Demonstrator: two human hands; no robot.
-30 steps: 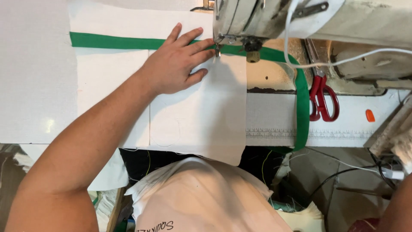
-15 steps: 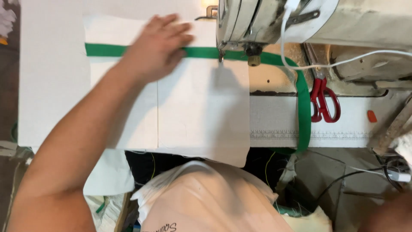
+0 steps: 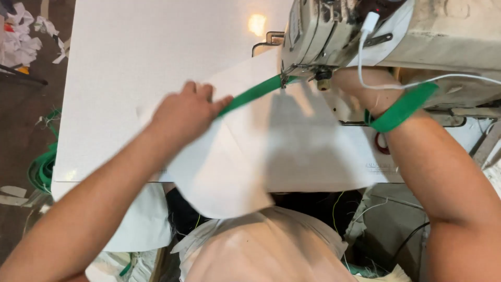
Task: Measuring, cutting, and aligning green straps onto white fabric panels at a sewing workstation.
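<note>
The white cloth (image 3: pixel 271 151) lies on the worktop (image 3: pixel 135 62) with a green tape (image 3: pixel 250 95) running across it to the needle of the sewing machine (image 3: pixel 376 31). The left hand (image 3: pixel 182 115) presses flat on cloth and tape, fingers spread, grasping nothing. The right hand (image 3: pixel 360 89) sits under the machine head, just past the needle; the tape loops over its wrist, but I cannot tell whether its grip is clenched. The step looks like repositioning the cloth at the needle; next it needs aligning square to the foot.
</note>
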